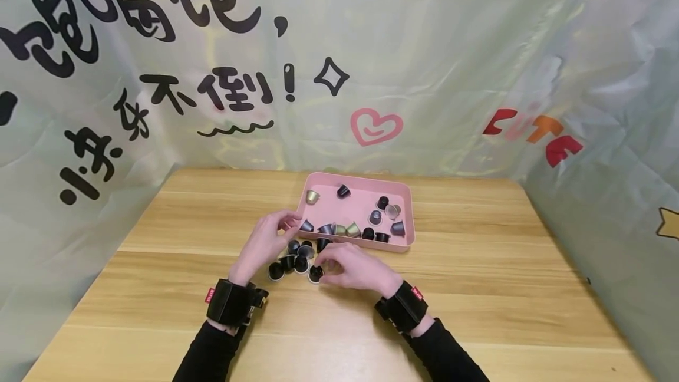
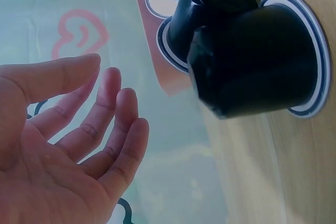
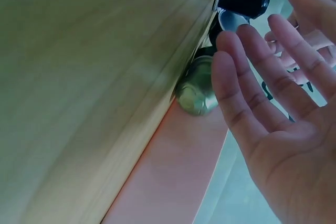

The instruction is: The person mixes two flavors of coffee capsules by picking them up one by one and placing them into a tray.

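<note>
Coffee capsules, mostly black, lie in a loose cluster (image 1: 287,263) on the table in front of a pink tray (image 1: 356,183). My left hand (image 1: 267,243) hovers at the tray's front left corner, beside the cluster. Its fingers are loosely bent with nothing between them in the left wrist view, where a black capsule (image 2: 257,59) stands large beside the fingertips. My right hand (image 1: 358,267) has its thumb and fingertips right at a black capsule (image 1: 315,274) at the cluster's right end. In the right wrist view its fingers are stretched and hold nothing, near a green capsule (image 3: 197,93).
Several capsules lie in the tray, among them a gold capsule (image 1: 312,197), a black capsule (image 1: 343,191) and a grey-blue capsule (image 1: 397,229). The wooden table (image 1: 477,264) runs back to a printed cloth (image 1: 435,75) that hangs behind and on both sides.
</note>
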